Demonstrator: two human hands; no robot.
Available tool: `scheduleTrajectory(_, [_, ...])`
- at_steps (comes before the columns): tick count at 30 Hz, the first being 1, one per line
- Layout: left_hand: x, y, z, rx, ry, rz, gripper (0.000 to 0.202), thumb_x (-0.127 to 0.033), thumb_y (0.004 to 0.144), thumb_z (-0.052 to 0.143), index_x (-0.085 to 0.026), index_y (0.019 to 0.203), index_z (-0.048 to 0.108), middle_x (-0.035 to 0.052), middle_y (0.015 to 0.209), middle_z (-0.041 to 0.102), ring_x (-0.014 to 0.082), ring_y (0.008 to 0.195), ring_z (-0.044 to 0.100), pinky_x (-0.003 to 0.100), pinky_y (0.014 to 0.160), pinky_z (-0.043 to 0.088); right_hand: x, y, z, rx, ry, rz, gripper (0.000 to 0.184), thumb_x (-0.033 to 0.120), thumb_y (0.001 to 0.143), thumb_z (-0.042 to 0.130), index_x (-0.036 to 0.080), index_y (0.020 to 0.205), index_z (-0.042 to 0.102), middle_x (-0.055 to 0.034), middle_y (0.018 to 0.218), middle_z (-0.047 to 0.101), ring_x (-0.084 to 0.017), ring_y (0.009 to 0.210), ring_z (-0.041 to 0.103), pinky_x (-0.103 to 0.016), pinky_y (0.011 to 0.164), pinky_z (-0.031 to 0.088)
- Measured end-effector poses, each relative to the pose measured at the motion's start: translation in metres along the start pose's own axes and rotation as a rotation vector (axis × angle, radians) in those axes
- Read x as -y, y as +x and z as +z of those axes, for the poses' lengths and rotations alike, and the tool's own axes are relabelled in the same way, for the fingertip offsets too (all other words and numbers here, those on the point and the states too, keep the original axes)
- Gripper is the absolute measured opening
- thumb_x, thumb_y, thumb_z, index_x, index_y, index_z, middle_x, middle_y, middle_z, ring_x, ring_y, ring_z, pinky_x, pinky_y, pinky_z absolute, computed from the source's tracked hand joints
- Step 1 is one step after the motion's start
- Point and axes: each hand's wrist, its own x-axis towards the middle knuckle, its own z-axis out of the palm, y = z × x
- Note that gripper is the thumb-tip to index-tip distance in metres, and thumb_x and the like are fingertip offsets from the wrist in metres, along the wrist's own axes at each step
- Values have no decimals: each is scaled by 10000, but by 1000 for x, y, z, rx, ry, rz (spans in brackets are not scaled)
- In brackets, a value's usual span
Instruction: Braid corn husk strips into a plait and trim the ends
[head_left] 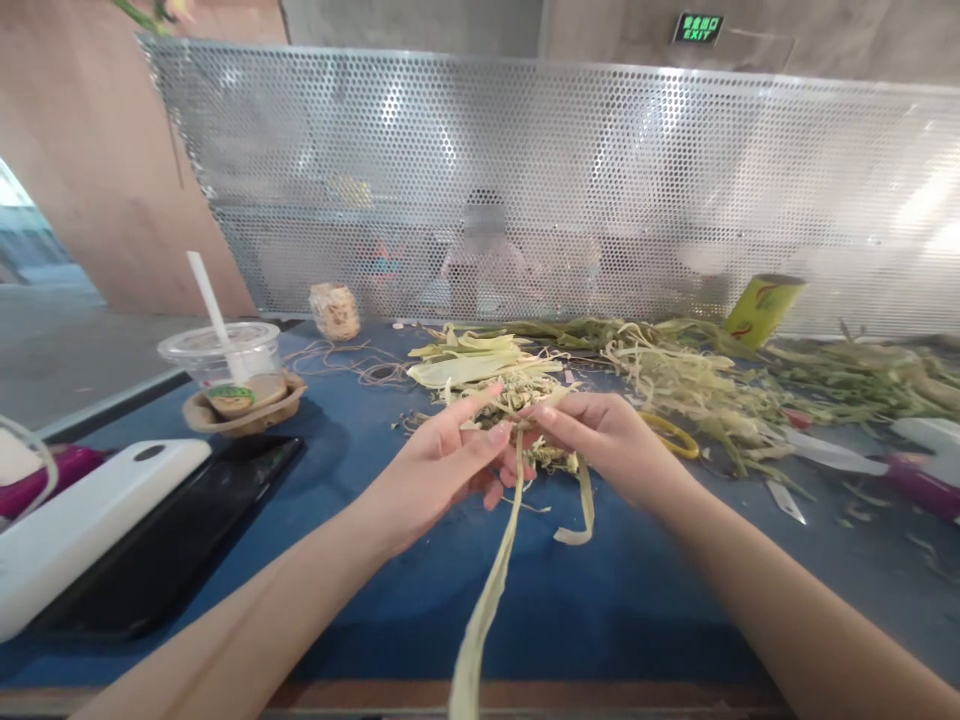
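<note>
My left hand [450, 455] is closed in a pinch on a pale green strip of dried husk, thumb on top. The long end of this husk strip [491, 590] hangs down toward the table's front edge. Close beside it, my right hand [611, 440] pinches the husk strips between thumb and fingers where they meet. A shorter curled strip [583, 510] dangles below the right hand. The crossing of the strips is partly hidden by my fingers. Just behind the hands lie a bundle of flat husk leaves [472, 368] and some crumpled husk bits [551, 455].
Shredded husks [675, 370] cover the back right, near a yellow-green can [761, 310], a yellow ring [675, 437], a purple-handled blade [840, 455] and a small blade [786, 502]. At left stand a lidded cup [240, 370], a white device [97, 530] and a black slab [180, 545]. A perforated screen [525, 150] rises behind.
</note>
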Motion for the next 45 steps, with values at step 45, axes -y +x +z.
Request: scheduleTrajectory(45, [5,7,-1,-315,16,129,100,-173,658,700,-137,749,682,23,686,725,152,697,678,252,643,573,5,-10,13,-328,-306,-455,96,180,749,592,197,728,683,-29,746,649,-152,748,614,-270,668,500])
